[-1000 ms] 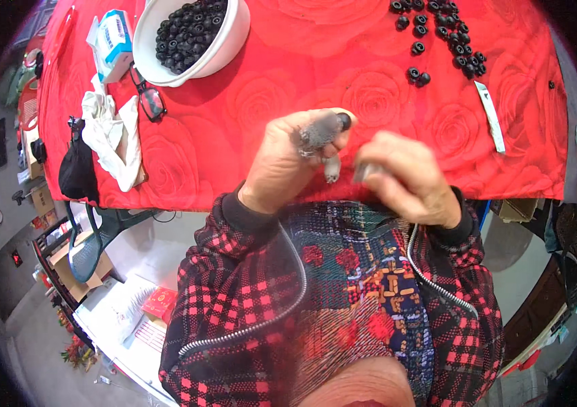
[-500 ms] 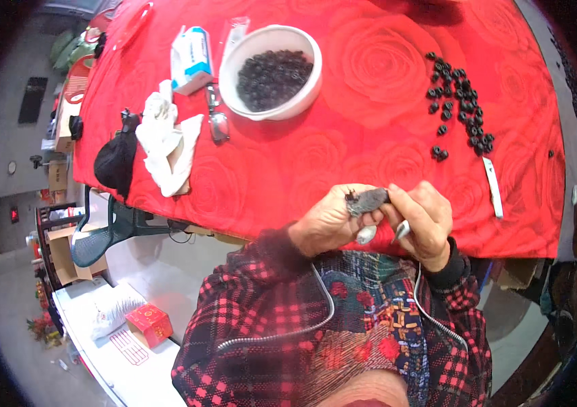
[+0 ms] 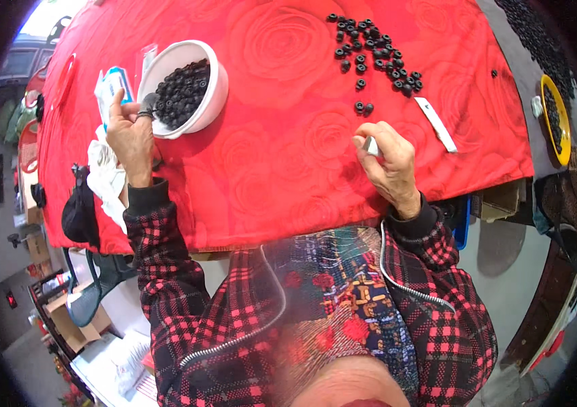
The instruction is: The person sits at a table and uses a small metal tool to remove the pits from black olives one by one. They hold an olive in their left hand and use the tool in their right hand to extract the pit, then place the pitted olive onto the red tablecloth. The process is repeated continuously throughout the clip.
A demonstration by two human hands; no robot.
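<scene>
My left hand (image 3: 131, 139) reaches to the left rim of a white bowl (image 3: 216, 95) full of small black ring-shaped pieces (image 3: 183, 95). Its index finger points away from me, apart from the thumb. A dark grey covering or scrap (image 3: 149, 103) is at the thumb's end by the rim; which of these I cannot tell. Over the table's front part, my right hand (image 3: 390, 163) is closed, with a small pale tip (image 3: 371, 146) showing between thumb and fingers; the rest is hidden. Beyond it, several loose black pieces (image 3: 390, 57) lie scattered on the red tablecloth (image 3: 275, 156).
A white flat strip (image 3: 436, 125) lies right of my right hand. Left of the bowl are a white-and-blue box (image 3: 115, 85), white cloth (image 3: 104, 166) and a black fabric item (image 3: 80, 210). Farther right stands a yellow-rimmed plate (image 3: 563, 161) with dark bits.
My hands have parted: the left has swung out to the bowl, the right has moved slightly forward. The dark grey piece is now by the bowl's rim. The view has shifted to the right.
</scene>
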